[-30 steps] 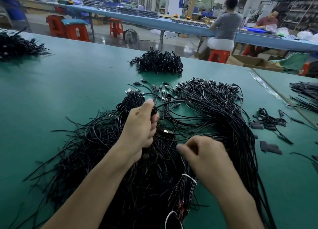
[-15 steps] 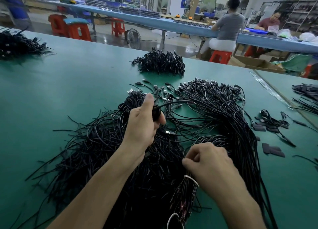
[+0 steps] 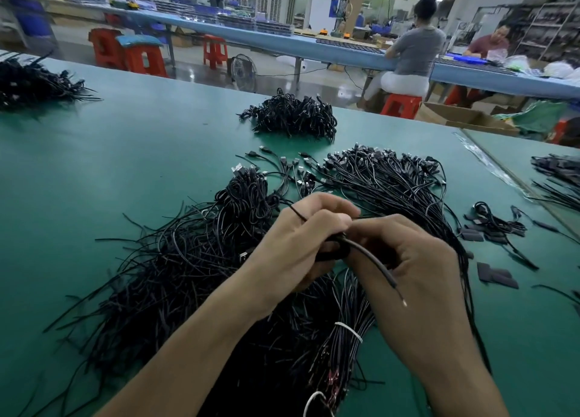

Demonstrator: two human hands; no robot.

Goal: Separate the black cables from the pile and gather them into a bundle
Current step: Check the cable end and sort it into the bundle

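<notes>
cables: thin black rubbery cables (image 3: 373, 259), mid-frame over the tangled black pile (image 3: 188, 275) on the green worktop (image 3: 125, 165)
left hand (image 3: 301, 244): fist wrapped round them
right hand (image 3: 417, 266): pinching one of them
feel: light, floppy, snaggy imo, grab mid-length

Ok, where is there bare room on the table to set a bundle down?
Bare green tabletop lies between the large black cable pile, the far-left cable heap and the small far heap. Crowded: centre and right, around the flat black tabs.
</notes>
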